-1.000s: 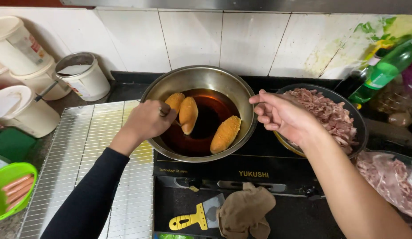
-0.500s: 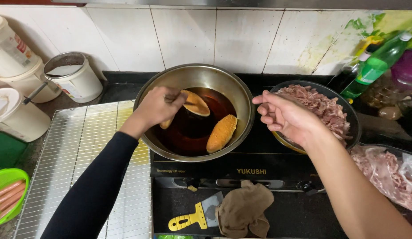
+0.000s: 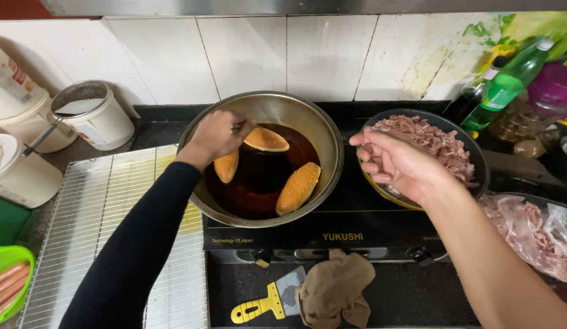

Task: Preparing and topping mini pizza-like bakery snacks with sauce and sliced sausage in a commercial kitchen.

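The bun (image 3: pixel 266 139) lies crust-up at the back of the dark oil in the steel pan (image 3: pixel 323 131), its long axis running left to right, just off the fingertips of your left hand (image 3: pixel 215 135). That hand is the nearer one, knuckles up and fingers curled closed over the pan's left side, though whether they pinch a tool you cannot tell. Your right hand (image 3: pixel 396 164) hovers empty, fingers loosely curled, over the bowl of raw meat (image 3: pixel 445 143), well apart from the bun.
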